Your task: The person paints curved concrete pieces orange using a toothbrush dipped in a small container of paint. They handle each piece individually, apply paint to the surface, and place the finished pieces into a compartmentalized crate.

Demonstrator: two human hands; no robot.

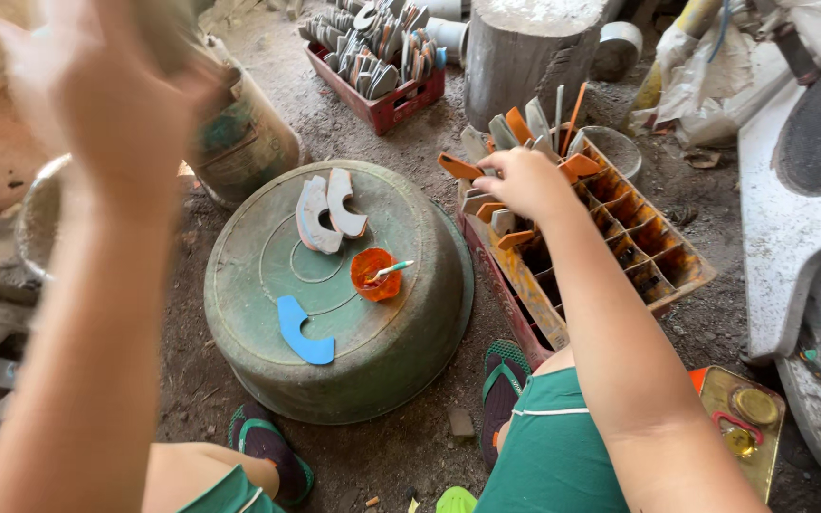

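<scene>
Presently the right hand point(525, 180) is reaching into the orange divided crate point(662, 261), its fingers curled over the curved grey pieces point(505, 220) standing in the crate's far-left compartments. Whether the fingers actually pinch one piece cannot be told; the palm hides the contact. Orange-tipped pieces point(458, 167) stick up just beside the knuckles, at the crate's far corner.

The left hand point(97, 85) is raised high and close to the camera, blurred, fingers spread open, holding nothing.

Between the two arms sits an upturned green basin point(268, 285) on the dirt floor. On its flat bottom: two pale curved pieces point(327, 211) leaning together near the far edge, a small orange cup point(375, 274) with a stick in it toward the right edge, and a blue curved piece point(298, 332) lying flat near the front-left edge. None of these touches either hand.

Beyond the basin, a red crate point(387, 104) full of grey curved pieces stands near a cut log point(525, 57). A green sandal point(504, 380) is planted just beside the orange crate's near-left corner; another green sandal point(263, 446) sits at the basin's front edge.
</scene>
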